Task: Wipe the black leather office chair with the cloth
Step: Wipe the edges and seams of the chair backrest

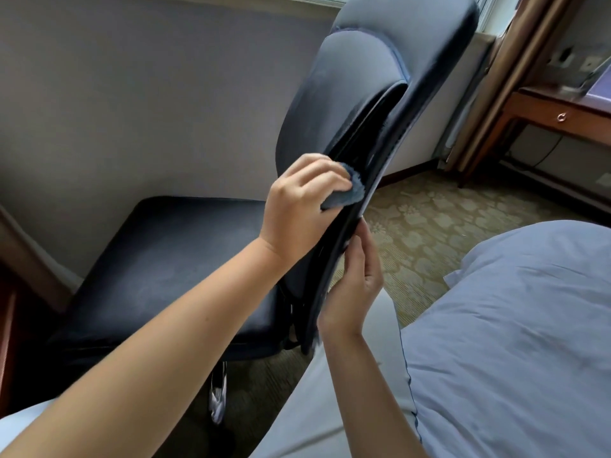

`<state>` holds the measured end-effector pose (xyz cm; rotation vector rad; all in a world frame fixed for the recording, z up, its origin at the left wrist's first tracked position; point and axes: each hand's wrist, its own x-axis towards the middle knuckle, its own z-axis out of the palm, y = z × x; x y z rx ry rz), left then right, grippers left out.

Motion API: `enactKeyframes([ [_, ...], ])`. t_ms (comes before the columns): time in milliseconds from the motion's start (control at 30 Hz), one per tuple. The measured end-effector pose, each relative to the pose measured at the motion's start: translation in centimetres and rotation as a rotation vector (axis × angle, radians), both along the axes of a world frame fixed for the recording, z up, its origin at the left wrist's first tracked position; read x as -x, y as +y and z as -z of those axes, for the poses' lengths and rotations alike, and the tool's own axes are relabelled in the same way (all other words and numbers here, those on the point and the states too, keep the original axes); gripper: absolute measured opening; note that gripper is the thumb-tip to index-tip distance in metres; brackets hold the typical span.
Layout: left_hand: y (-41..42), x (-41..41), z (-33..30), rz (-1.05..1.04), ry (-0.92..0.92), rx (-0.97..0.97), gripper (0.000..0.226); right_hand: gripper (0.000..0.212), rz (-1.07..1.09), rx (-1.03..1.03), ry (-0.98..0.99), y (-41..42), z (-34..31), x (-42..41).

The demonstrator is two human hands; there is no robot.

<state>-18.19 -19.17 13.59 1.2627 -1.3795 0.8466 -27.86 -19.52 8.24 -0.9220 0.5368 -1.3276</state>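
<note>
1. Black leather office chair (158, 259) sits in front of me, seat to my left, backrest (357, 94) rising centre frame, seen nearly edge-on.
2. My left hand (301, 209) has fingers curled round the blue cloth (344, 193), pressing it on the backrest's side edge, mid-height.
3. My right hand (353, 285) grips the backrest's lower edge, thumb toward me, fingers wrapped behind it.
4. Hands are apart, left above right, both on the backrest.
5. Bed with pale blue duvet (512, 342) at my right; wooden desk (562, 117) by the window, patterned carpet (423, 219) between.
</note>
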Motion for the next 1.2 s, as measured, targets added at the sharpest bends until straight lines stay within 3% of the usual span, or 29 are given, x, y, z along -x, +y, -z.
enactKeyframes([
  [367,3.0,-2.4,6.8,-0.062,-0.404,-0.294,0.021,0.036,0.024,0.094,0.073,0.0,0.2,0.0],
  [567,3.3,-3.0,6.5,-0.102,-0.625,-0.278,0.012,0.036,0.042,0.098,0.088,0.0,0.3,-0.1],
  [633,3.4,-2.4,5.2,-0.103,-0.582,-0.215,0.014,0.035,0.041,0.086,0.075,0.1,0.3,-0.1],
  [800,2.2,-1.4,0.4,-0.131,-0.227,-0.012,0.021,0.035,0.012,0.044,0.026,0.5,0.0,0.0],
  [967,2.1,-0.8,3.2,-0.059,-0.298,-0.159,0.021,0.034,0.027,0.086,0.067,0.5,0.5,0.1],
  [1200,2.5,-2.9,5.6,-0.110,-0.633,-0.221,0.019,0.044,0.031,0.092,0.043,0.0,0.3,-0.3],
])
